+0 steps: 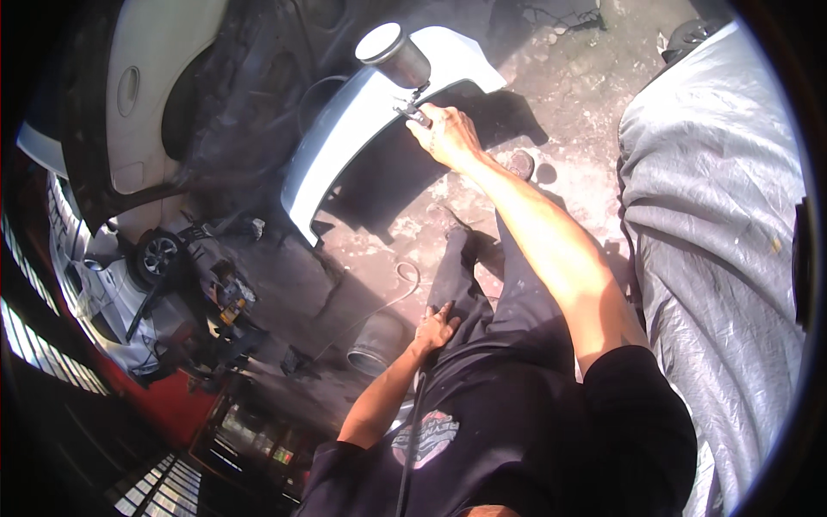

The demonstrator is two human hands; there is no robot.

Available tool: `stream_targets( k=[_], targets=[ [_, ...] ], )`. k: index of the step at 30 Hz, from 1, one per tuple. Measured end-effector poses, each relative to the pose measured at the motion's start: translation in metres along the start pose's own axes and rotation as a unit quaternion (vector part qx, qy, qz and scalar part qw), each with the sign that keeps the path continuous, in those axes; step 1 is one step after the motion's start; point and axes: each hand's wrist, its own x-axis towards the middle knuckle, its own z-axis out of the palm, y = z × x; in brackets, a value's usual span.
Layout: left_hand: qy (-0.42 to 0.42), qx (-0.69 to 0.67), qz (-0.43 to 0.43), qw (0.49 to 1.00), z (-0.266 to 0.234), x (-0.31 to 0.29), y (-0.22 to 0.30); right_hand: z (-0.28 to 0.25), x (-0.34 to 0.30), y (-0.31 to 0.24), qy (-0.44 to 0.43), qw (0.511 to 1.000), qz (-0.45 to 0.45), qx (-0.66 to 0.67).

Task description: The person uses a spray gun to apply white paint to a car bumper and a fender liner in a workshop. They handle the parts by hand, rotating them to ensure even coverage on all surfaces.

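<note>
A spray gun (417, 113) with a grey, white-topped cup (405, 67) is in my right hand (450, 138), whose fingers are wrapped round its handle. Just beyond and beneath the gun lies a curved, pale car bumper (345, 121), bright white where the sun strikes it. The gun and cup hide part of its surface. My left hand (437, 327) rests against my dark trousers at the thigh, its fingers apart and nothing in it.
A silver cover (715, 198) drapes a large shape on the right. A car door panel (142, 95) stands at upper left, with a car wheel (160, 255) below it. Near my left forearm is a grey bucket (376, 343); a thin hose (405, 289) curls across the floor.
</note>
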Motion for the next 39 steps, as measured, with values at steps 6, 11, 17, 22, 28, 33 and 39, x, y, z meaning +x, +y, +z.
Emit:
stream_targets(
  k=[6,11,17,22,28,33,39],
  targets=[
    [-0.001,-0.022,-0.049,0.999,-0.005,-0.020,0.023,0.058,-0.033,-0.026,-0.092,0.995,-0.027,0.034],
    [0.039,-0.040,-0.058,0.997,0.010,-0.018,-0.003,0.007,-0.038,-0.003,0.009,0.996,0.063,-0.061],
    [0.057,-0.058,-0.043,0.996,0.004,-0.005,-0.043,-0.044,-0.050,0.022,0.243,0.951,0.104,-0.159],
    [0.085,-0.090,0.005,0.992,0.000,-0.010,-0.110,0.021,-0.066,-0.009,0.247,0.953,0.072,-0.162],
    [0.100,-0.119,0.007,0.988,0.000,-0.012,-0.147,0.192,-0.099,-0.076,0.040,0.985,-0.038,-0.161],
    [0.087,-0.138,0.003,0.987,-0.004,-0.020,-0.156,0.258,-0.128,-0.085,-0.062,0.970,-0.196,-0.128],
    [0.083,-0.160,-0.009,0.984,-0.004,-0.021,-0.171,0.206,-0.128,-0.060,0.063,0.977,-0.027,-0.200]
  ],
)
